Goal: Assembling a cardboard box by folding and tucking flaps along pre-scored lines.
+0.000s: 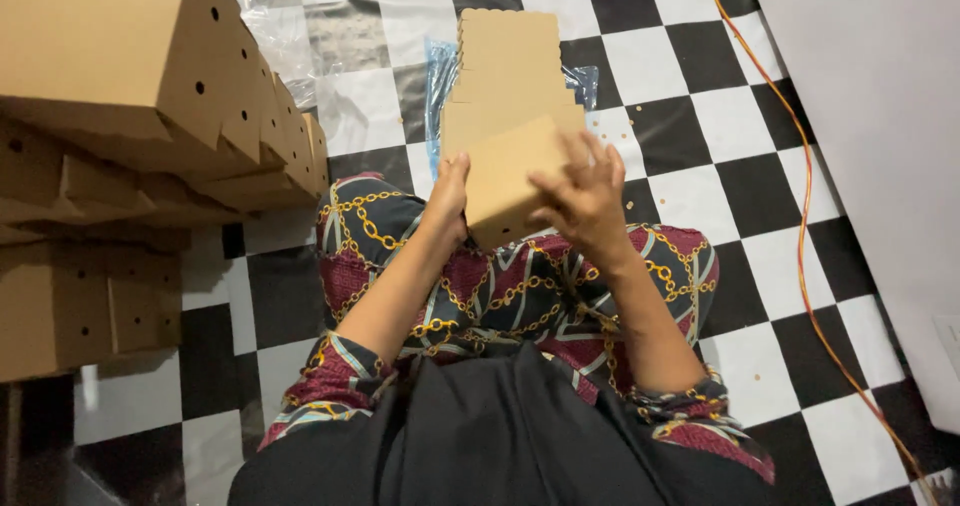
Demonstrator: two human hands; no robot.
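Cardboard box blank (508, 181) pinched between both hands over the lap: left hand (449, 198) closed on its left edge, right hand (582, 198) spread across its face, long axis running away from fingertips.

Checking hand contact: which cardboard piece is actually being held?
The cardboard piece over the lap, gripped by left hand and right hand; the flat stack and folded boxes lie untouched.
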